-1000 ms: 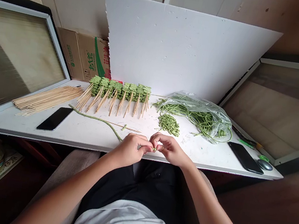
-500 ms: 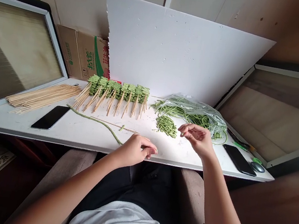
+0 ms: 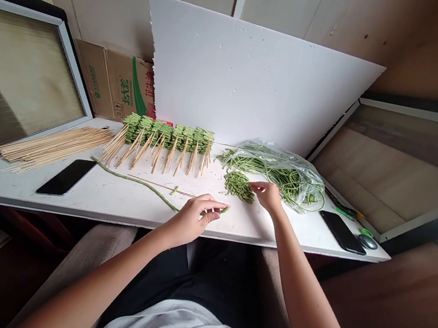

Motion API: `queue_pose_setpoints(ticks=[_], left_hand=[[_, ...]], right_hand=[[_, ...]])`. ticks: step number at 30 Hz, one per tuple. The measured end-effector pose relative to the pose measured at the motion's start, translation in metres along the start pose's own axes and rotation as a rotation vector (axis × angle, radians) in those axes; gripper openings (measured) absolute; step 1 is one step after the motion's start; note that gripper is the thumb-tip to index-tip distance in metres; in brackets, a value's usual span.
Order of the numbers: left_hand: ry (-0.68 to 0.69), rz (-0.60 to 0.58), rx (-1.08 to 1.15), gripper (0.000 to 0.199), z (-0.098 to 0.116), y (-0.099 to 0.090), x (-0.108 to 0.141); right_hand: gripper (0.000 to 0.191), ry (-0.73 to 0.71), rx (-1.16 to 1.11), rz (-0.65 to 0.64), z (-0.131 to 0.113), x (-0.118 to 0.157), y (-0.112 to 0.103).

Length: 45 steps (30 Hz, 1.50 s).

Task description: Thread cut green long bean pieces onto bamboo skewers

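A long green bean [image 3: 141,182] curves over the white table to my left hand [image 3: 198,217], whose closed fingers hold it near its right end. The tip sticks out past the fingertips. My right hand [image 3: 266,193] is closed in a pinch at the right side of a pile of short bean pieces [image 3: 238,185]; anything between its fingertips is too small to make out. One skewer [image 3: 157,184] lies behind the long bean, with a short bean piece [image 3: 174,190] across it. Farther back stand stacks of skewered bean pieces [image 3: 149,132], their sticks pointing toward me.
Loose skewers [image 3: 56,144] and a black phone [image 3: 66,177] lie on the left of the table [image 3: 112,208]. A plastic bag of long beans [image 3: 284,171] is at the back right. Another phone [image 3: 342,232] and a mouse [image 3: 367,242] lie at the right. A white board [image 3: 250,74] stands behind.
My right hand has moved left and reached the pile's edge. My left hand's fingers have shifted, and more of the bean's tip shows beyond them. The view has shifted slightly.
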<state>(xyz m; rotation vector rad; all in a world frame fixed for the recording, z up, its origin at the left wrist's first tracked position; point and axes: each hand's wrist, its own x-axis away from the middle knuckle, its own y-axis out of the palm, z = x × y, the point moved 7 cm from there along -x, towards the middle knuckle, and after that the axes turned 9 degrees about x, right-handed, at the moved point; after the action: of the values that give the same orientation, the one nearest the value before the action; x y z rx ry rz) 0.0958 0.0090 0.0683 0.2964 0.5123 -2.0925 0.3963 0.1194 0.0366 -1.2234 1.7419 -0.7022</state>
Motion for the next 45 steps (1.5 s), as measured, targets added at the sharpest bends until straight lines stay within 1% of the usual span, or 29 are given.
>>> queue_pose_setpoints(ticks=[3, 5, 6, 7, 9, 11, 12, 13, 14, 16, 19, 22, 27, 31, 33, 36, 40, 43, 45], left_hand=[[-0.024, 0.098, 0.024, 0.023, -0.01, -0.006, -0.003], [-0.054, 0.145, 0.07, 0.022, -0.016, -0.008, -0.004], [-0.069, 0.16, 0.091, 0.022, -0.019, -0.008, -0.004], [-0.082, 0.171, 0.108, 0.024, -0.02, -0.008, -0.004], [-0.084, 0.185, 0.121, 0.029, -0.019, -0.007, -0.003], [-0.065, 0.189, 0.115, 0.036, -0.016, -0.006, -0.002], [-0.056, 0.184, 0.109, 0.04, -0.015, -0.005, -0.001], [-0.05, 0.174, 0.1, 0.042, -0.014, -0.004, 0.0], [-0.044, 0.166, 0.084, 0.043, -0.013, -0.004, 0.001], [-0.028, 0.157, 0.038, 0.041, -0.013, -0.005, 0.002], [0.019, 0.161, -0.049, 0.028, -0.012, -0.01, 0.003], [0.063, 0.171, -0.09, 0.017, -0.009, -0.014, 0.003], [0.099, 0.182, -0.122, 0.009, -0.001, -0.015, 0.004], [0.112, 0.146, -0.129, 0.004, 0.002, -0.012, 0.004], [0.119, 0.118, -0.123, 0.012, 0.002, -0.011, 0.004], [0.114, 0.073, -0.085, 0.023, -0.001, -0.01, 0.004], [0.093, 0.042, -0.005, 0.021, -0.006, -0.01, 0.003], [0.084, 0.031, 0.051, 0.019, -0.01, -0.011, 0.001], [0.074, 0.048, 0.083, 0.018, -0.014, -0.015, 0.0]], right_hand=[[0.029, -0.004, -0.041, 0.054, -0.012, 0.011, -0.01], [0.034, -0.032, -0.151, 0.07, -0.031, 0.025, -0.021], [0.039, -0.062, -0.245, 0.021, -0.045, 0.033, -0.024], [0.044, -0.104, -0.327, -0.066, -0.062, 0.043, -0.025], [0.047, -0.227, -0.433, -0.295, -0.098, 0.064, -0.023], [0.047, -0.351, -0.483, -0.51, -0.128, 0.085, -0.019], [0.047, -0.38, -0.5, -0.567, -0.136, 0.092, -0.017], [0.046, -0.392, -0.513, -0.597, -0.141, 0.096, -0.015], [0.045, -0.393, -0.525, -0.607, -0.143, 0.098, -0.013], [0.042, -0.371, -0.535, -0.578, -0.142, 0.097, -0.011], [0.04, -0.368, -0.482, -0.501, -0.14, 0.095, -0.014], [0.033, -0.43, -0.397, -0.436, -0.149, 0.099, -0.023], [0.019, -0.531, -0.348, -0.324, -0.167, 0.108, -0.035], [0.008, -0.602, -0.367, -0.234, -0.174, 0.111, -0.033], [0.01, -0.637, -0.396, -0.21, -0.176, 0.112, -0.029], [0.013, -0.653, -0.496, -0.242, -0.178, 0.113, -0.018], [0.018, -0.621, -0.642, -0.311, -0.175, 0.111, -0.005], [0.025, -0.58, -0.751, -0.378, -0.163, 0.104, 0.001], [0.031, -0.54, -0.849, -0.375, -0.148, 0.095, -0.001]])
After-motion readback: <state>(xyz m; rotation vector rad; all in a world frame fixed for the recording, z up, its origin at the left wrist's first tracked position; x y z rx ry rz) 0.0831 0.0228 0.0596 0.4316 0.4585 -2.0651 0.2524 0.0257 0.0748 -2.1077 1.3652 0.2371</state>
